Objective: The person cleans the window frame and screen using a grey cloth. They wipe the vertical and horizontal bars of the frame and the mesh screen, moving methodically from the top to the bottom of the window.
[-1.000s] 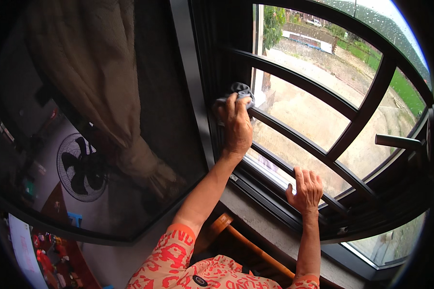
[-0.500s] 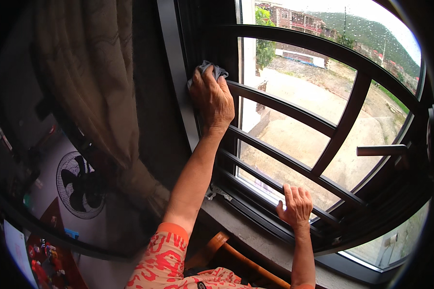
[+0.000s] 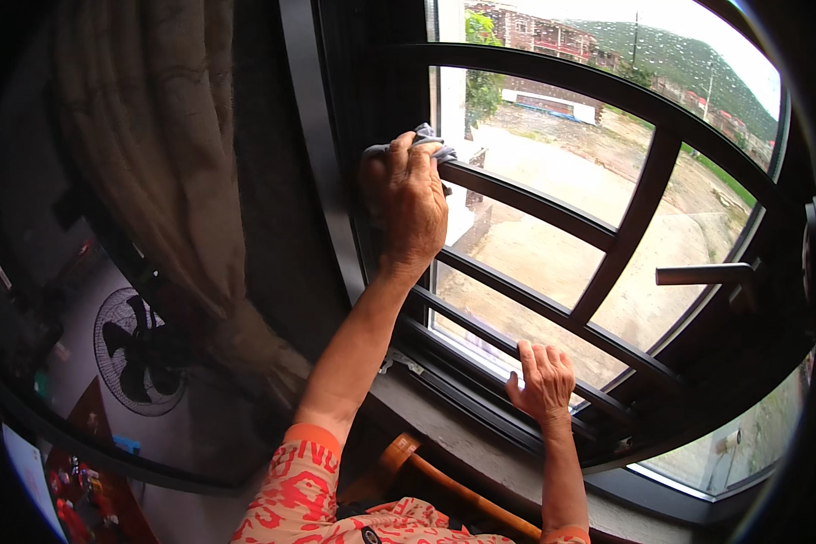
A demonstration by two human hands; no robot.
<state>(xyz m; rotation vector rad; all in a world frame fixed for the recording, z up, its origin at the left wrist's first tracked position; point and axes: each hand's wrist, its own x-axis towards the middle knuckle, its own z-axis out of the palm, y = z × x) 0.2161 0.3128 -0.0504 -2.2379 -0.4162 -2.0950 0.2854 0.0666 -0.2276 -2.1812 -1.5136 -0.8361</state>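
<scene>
My left hand (image 3: pixel 415 207) is raised at the left side of the window frame, its fingers closed round a crumpled grey cloth (image 3: pixel 433 147). The cloth touches the left end of a dark window bar (image 3: pixel 526 201). Lower down and to the right, my right hand (image 3: pixel 544 381) rests with its fingers over a lower bar (image 3: pixel 471 328), the thumb standing apart to the left. Behind the bars is a glass pane (image 3: pixel 562 154) with water drops on its upper part.
A metal window handle (image 3: pixel 705 274) juts out at the right. On the left hangs a brown curtain (image 3: pixel 154 136), with a black fan (image 3: pixel 138 349) beyond it. Below the window run a grey sill (image 3: pixel 435 412) and a wooden chair back (image 3: pixel 467 494).
My left hand has moved the cloth from the frame's side onto the end of the bar, slightly right and down. The right hand stays on its bar; the whole view has shifted a little.
</scene>
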